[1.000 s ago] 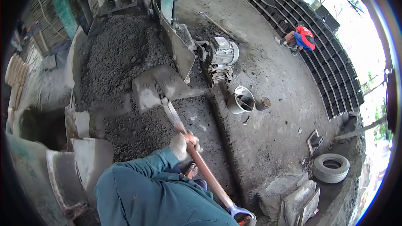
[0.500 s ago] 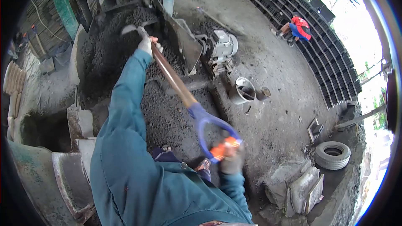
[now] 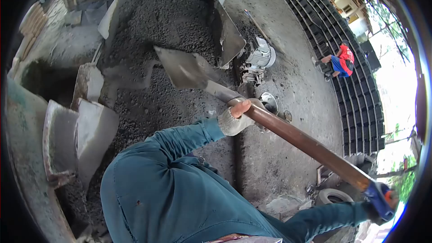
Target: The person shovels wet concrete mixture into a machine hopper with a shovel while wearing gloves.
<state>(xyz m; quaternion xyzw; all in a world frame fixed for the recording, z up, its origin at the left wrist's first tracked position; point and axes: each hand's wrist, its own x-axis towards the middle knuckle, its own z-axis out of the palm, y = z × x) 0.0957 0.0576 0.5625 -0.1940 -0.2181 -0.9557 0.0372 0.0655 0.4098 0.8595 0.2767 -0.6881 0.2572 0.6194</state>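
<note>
A shovel with a brown shaft (image 3: pixel 306 141) slants across the view, its flat grey blade (image 3: pixel 180 68) over the dark gravelly mix (image 3: pixel 173 22). My left hand (image 3: pixel 238 118), in a worn glove with bare fingertips, wraps round the shaft close to the blade. At the far right my right hand (image 3: pixel 390 198) is closed on the blue end grip (image 3: pixel 377 196), partly lost at the dark image edge. No heap of mix shows on the blade.
An electric motor (image 3: pixel 261 58) stands right of the mix, with a bucket (image 3: pixel 269 102) nearby. A person in a red shirt (image 3: pixel 346 54) crouches beside racks of dark tiles (image 3: pixel 360 103). Curved slabs (image 3: pixel 95 128) lean at left. A tyre (image 3: pixel 333 196) lies at lower right.
The shovel has swung back towards me and to the right. Its blade has left the mix at the back, and my right hand has moved out to the far right with the grip.
</note>
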